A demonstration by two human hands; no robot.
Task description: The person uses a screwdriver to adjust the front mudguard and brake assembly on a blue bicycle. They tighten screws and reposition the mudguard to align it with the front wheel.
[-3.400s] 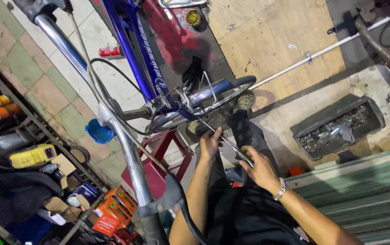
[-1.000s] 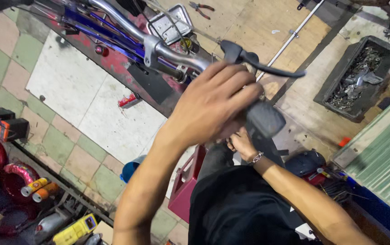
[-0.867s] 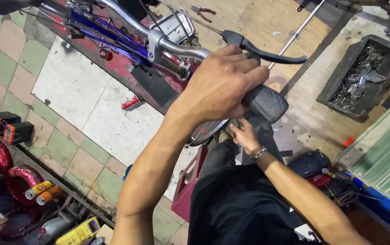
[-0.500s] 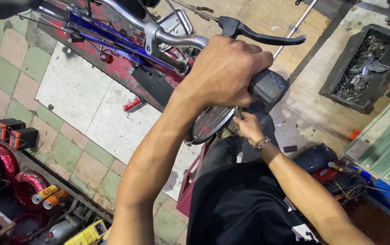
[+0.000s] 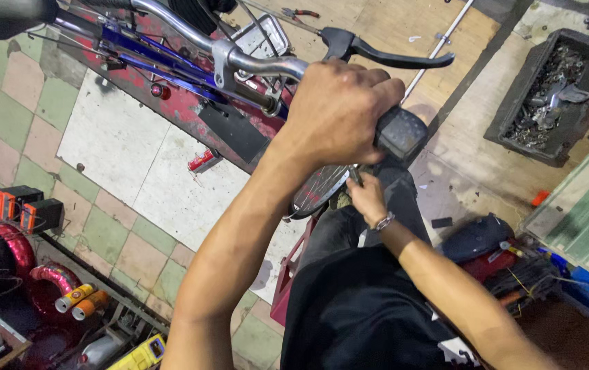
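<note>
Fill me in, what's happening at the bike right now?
A person seen from above works on a blue bicycle. The left hand wraps the black handlebar grip, beside the brake lever. The right hand reaches lower down by the wheel; what it holds is too hidden to tell. A black tray of metal parts sits on the floor nearby.

Left hand (image 5: 339,109) hides the handlebar grip (image 5: 400,133).

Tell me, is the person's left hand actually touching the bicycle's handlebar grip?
Touching. The head view shows the left hand wrapped over the handlebar grip, its fingers curled round it with no gap visible.
</note>
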